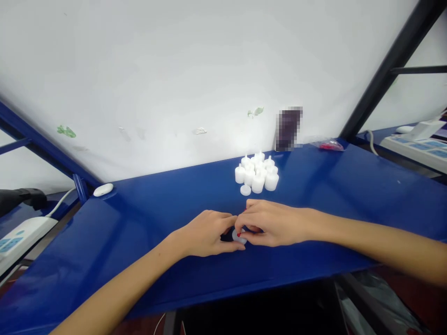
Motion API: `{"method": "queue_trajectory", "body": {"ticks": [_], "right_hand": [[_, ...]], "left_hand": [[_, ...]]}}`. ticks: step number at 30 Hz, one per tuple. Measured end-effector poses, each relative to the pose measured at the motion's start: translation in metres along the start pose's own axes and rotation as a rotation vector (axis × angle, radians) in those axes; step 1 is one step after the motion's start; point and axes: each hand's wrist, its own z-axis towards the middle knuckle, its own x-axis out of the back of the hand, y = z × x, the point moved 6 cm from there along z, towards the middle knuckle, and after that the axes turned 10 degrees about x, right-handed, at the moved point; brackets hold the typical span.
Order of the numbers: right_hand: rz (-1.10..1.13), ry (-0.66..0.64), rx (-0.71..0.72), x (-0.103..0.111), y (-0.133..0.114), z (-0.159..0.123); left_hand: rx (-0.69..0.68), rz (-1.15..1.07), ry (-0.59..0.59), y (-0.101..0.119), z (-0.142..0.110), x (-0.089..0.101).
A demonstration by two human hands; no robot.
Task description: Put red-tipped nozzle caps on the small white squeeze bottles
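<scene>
My left hand [213, 234] is closed around the side of a small white round piece [235, 237], thumb in front and fingers behind. It looks like one of the electric tealights, but my fingers hide most of it. My right hand [270, 223] bends over it from the right, fingertips pinched on a small red thing [239, 235] at its top. The red thing's kind is too small to make out. Beyond my hands stands a cluster of white electric tealights [257, 183], several with pointed flame tips. A flat white disc [245, 190] lies in front of them.
All this is on a blue tabletop [167, 195] against a white wall. A pixelated dark phone-like object [288, 129] leans there, beside a clear bag with red contents [331, 145]. A white oval case [103, 190] lies at the left, near a power strip [26, 237].
</scene>
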Motion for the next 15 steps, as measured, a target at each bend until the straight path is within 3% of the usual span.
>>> {"method": "queue_trajectory", "body": {"ticks": [6, 11, 15], "right_hand": [[-0.063, 0.140, -0.031, 0.021, 0.013, 0.002], [-0.032, 0.194, -0.093, 0.028, 0.028, -0.011], [0.047, 0.389, -0.050, 0.041, 0.034, -0.030]], "left_hand": [[0.108, -0.183, 0.073, -0.012, 0.014, 0.024], [0.060, -0.287, 0.131, -0.005, 0.024, 0.023], [0.066, -0.303, 0.228, 0.003, 0.028, 0.020]]}}
